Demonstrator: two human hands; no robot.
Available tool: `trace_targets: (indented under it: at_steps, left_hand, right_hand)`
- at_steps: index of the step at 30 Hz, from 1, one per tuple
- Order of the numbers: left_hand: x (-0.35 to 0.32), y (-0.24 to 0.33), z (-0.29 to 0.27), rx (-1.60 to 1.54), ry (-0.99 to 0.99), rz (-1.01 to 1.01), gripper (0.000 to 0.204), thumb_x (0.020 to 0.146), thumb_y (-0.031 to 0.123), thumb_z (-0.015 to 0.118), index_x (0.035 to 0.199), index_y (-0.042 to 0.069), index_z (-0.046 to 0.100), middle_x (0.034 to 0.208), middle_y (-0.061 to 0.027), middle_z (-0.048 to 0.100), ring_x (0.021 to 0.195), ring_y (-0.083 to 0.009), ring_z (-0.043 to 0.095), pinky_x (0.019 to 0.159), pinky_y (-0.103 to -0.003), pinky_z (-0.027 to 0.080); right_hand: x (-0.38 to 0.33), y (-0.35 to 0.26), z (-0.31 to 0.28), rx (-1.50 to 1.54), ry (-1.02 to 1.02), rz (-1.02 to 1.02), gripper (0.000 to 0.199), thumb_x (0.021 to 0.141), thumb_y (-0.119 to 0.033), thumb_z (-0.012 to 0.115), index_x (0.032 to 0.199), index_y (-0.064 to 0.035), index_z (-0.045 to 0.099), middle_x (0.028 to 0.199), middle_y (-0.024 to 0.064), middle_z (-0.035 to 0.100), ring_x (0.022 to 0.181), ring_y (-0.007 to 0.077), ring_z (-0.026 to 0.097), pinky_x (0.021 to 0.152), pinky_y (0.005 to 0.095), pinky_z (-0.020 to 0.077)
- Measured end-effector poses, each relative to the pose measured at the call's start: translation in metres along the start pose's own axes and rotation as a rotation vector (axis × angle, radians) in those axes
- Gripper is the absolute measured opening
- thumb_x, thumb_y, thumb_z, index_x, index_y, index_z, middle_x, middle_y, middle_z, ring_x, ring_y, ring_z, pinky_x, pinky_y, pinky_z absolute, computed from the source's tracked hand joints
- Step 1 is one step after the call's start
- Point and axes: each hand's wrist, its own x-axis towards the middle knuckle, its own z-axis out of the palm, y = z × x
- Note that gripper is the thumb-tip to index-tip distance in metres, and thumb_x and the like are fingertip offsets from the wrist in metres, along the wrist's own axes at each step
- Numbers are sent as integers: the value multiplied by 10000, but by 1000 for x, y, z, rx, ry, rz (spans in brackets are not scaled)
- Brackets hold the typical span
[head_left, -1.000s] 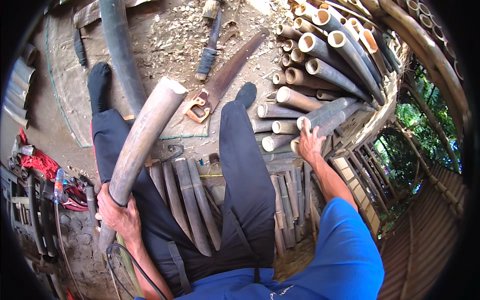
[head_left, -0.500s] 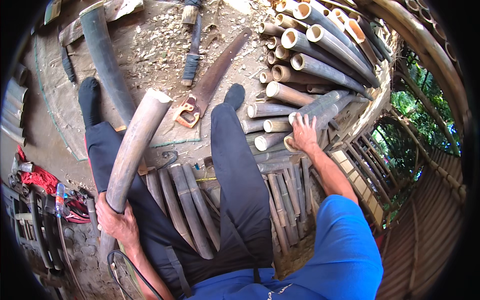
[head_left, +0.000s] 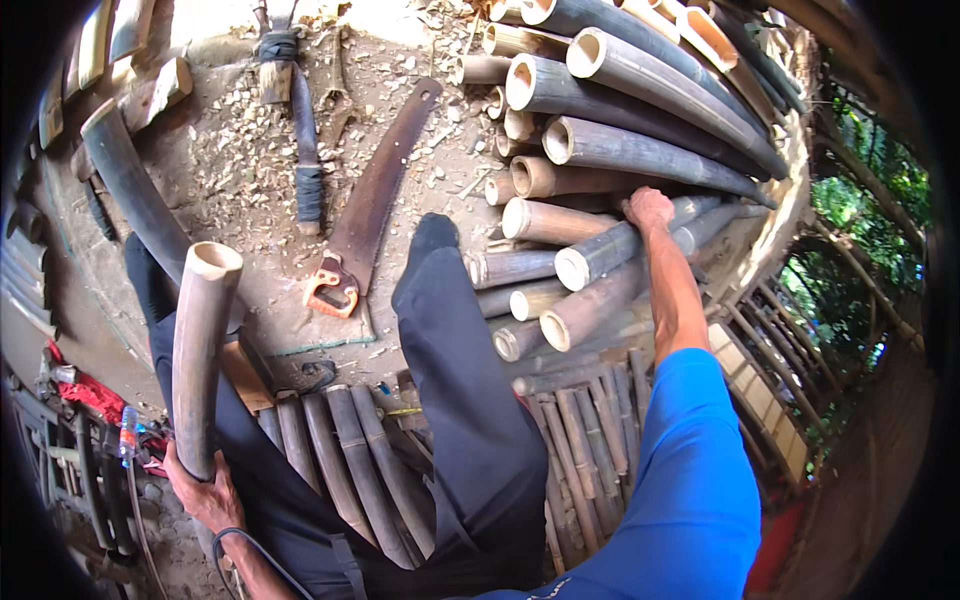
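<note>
My left hand (head_left: 205,490) is wrapped round the lower end of a thick bamboo tube (head_left: 195,360), which stands nearly upright over my left thigh, its pale cut end up. On the right, my right hand (head_left: 650,208) is closed over the far side of a grey bamboo tube (head_left: 610,252) lying in the pile; its fingertips are hidden. Another brownish bamboo tube (head_left: 595,305) lies just nearer to me, under my forearm. Between my feet and the wood chips rests a handsaw (head_left: 370,205) with an orange handle.
Stacked bamboo tubes (head_left: 660,150) fill the far right. Split bamboo lengths (head_left: 365,450) lie below my legs, with thinner pieces (head_left: 585,430) to the right. A dark-handled blade (head_left: 305,150) lies among wood chips. A long bamboo tube (head_left: 130,180) leans beyond my left foot. At left stands a plastic bottle (head_left: 128,435).
My right hand has moved from the tubes' cut ends to farther along the grey tube, its fingers now closed. The tube in my left hand has tipped more upright. The view has shifted.
</note>
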Motion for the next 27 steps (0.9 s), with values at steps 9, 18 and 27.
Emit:
trace_targets:
  at_steps: [9,18,27]
  left_hand:
    - [29,43,3,-54,153,-21,594,799,134,775,1328,6,538,1167,-226,620,1105,-437,619,974,-474,481]
    - [25,-70,-71,-29,286,-150,567,763,139,765,1270,19,543,1117,-215,609,1044,-431,618,918,-488,476]
    - [139,-205,-146,-181,294,-82,513,803,127,718,1273,31,536,1142,-235,604,1058,-445,613,914,-509,465]
  right_hand:
    - [115,57,101,-548,-12,-73,194,888,-341,658,921,-275,837,847,-97,763,717,167,744,418,424,501]
    - [-19,21,25,-264,194,-259,288,982,-234,539,931,-61,764,992,167,766,909,338,760,763,474,620]
    - [-276,101,-116,340,163,-232,387,938,-323,522,942,31,680,878,236,725,724,416,709,688,513,570]
